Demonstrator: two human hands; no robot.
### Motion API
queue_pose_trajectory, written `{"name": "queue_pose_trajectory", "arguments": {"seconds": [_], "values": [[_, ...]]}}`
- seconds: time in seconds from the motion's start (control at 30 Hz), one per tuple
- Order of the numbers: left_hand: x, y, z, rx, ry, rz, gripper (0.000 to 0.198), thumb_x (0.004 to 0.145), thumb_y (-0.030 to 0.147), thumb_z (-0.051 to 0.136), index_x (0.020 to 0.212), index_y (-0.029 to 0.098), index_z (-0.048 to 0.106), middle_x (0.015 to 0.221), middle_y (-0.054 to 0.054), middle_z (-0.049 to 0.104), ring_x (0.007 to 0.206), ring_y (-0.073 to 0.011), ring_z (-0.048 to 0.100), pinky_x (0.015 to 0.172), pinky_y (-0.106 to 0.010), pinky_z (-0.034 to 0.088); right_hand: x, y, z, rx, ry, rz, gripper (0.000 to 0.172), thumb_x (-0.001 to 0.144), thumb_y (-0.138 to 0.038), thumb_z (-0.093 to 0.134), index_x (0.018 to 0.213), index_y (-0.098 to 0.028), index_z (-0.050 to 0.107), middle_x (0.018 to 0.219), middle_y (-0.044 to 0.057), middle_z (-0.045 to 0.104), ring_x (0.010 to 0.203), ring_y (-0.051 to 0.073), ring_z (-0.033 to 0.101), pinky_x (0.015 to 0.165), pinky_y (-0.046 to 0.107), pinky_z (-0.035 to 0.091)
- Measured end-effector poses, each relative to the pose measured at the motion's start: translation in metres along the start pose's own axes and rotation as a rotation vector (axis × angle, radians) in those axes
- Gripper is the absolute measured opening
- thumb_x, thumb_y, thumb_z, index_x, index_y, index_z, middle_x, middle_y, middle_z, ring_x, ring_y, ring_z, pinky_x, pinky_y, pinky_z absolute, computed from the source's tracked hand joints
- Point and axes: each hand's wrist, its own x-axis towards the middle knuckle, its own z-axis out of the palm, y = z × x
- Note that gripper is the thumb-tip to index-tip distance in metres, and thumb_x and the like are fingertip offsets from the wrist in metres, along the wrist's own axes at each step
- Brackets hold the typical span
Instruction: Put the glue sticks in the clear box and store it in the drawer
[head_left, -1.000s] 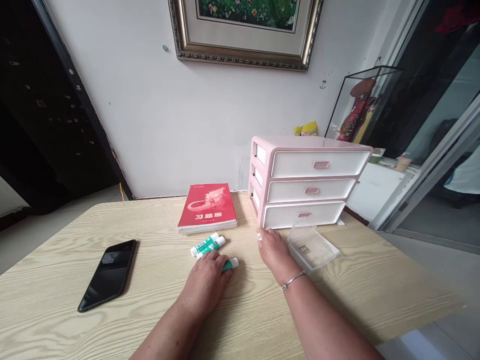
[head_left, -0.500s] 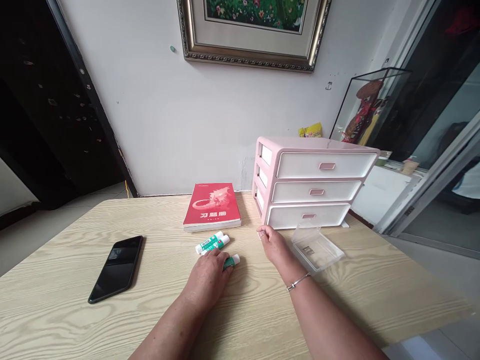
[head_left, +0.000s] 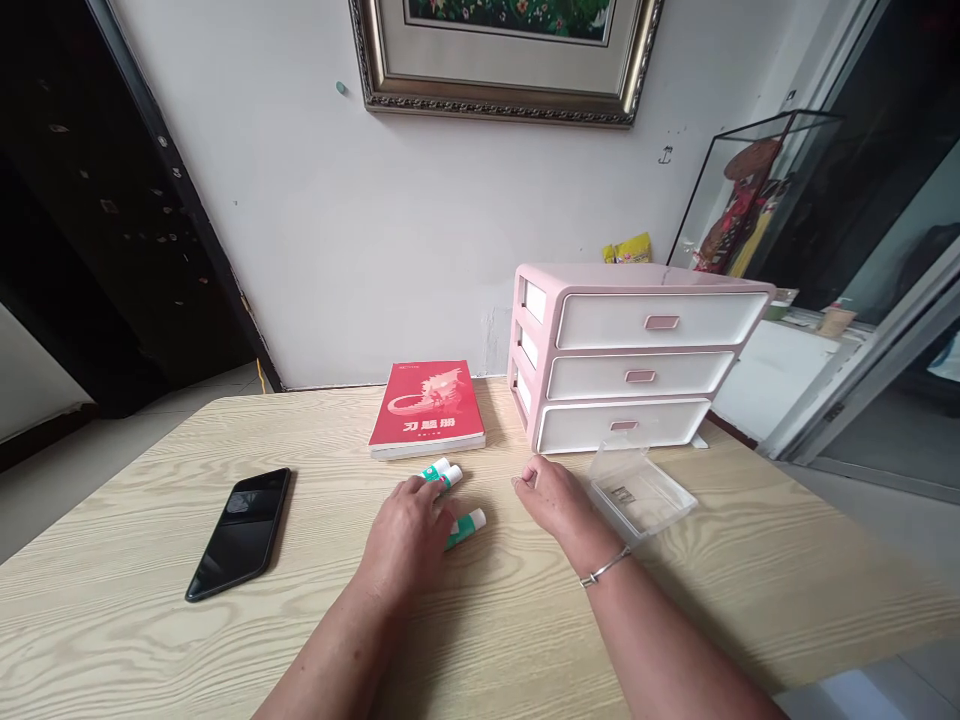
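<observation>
My left hand (head_left: 411,522) lies over the glue sticks, slightly blurred, with its fingertips on a pair of green-and-white glue sticks (head_left: 453,475) and its thumb apart. The fingers hide most of that pair. Beside the thumb lies another glue stick (head_left: 469,526), partly covered by the hand. My right hand (head_left: 551,494) rests on the table to the right, its fingers curled in and nothing visible in them. A clear plastic box (head_left: 656,499) with its lid raised stands just right of that hand, before the drawers.
A red book (head_left: 430,405) lies behind the glue sticks. The pink-and-white drawer unit (head_left: 637,350) stands at the back right, its drawers closed. On the left lies a black phone (head_left: 241,535). A framed picture (head_left: 499,105) hangs on the wall (head_left: 300,240) behind the wooden table (head_left: 120,600).
My left hand has shifted a little left and forward, off the single glue stick and further over the pair. My right hand stays in about the same place. The view has tilted slightly.
</observation>
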Motion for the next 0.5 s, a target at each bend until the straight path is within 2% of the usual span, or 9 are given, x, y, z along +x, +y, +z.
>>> {"name": "queue_pose_trajectory", "arguments": {"seconds": [0.1,0.23,0.37,0.5], "values": [[0.008,-0.005,0.003,0.220,0.019,-0.030,0.030,0.093,0.034,0.051,0.113,0.020,0.067,0.106,-0.011,0.066,0.101,-0.0285,0.060,0.088,-0.039,0.047,-0.001,-0.004,-0.001,-0.028,0.044,-0.021,0.013,0.088,-0.029,0.057,0.081,-0.020,0.064,0.081,0.005,0.070,0.083,0.020,0.064,0.071,0.028,0.037],[0.016,-0.006,0.010,0.340,0.016,-0.051,0.024,0.089,0.036,0.057,0.105,0.023,0.069,0.103,-0.010,0.067,0.104,-0.0291,0.058,0.089,-0.039,0.045,-0.003,-0.010,-0.006,0.018,0.132,-0.038,0.016,0.091,-0.029,0.054,0.085,-0.019,0.066,0.084,0.007,0.071,0.088,0.021,0.064,0.077,0.028,0.040],[0.021,-0.004,0.011,0.364,-0.041,-0.031,0.024,0.090,0.036,0.054,0.102,0.020,0.069,0.104,-0.012,0.069,0.103,-0.0297,0.059,0.086,-0.039,0.045,-0.011,-0.025,-0.011,0.194,0.275,-0.140,0.016,0.092,-0.027,0.053,0.089,-0.018,0.065,0.090,0.008,0.071,0.091,0.020,0.063,0.081,0.027,0.042],[0.018,0.003,0.002,0.309,-0.050,-0.007,0.027,0.093,0.027,0.049,0.113,0.017,0.064,0.107,-0.014,0.070,0.103,-0.0298,0.062,0.087,-0.039,0.044,-0.023,-0.041,-0.013,0.376,0.231,-0.216,0.021,0.096,-0.030,0.047,0.091,-0.019,0.063,0.084,0.006,0.071,0.080,0.019,0.063,0.074,0.027,0.043]]}}
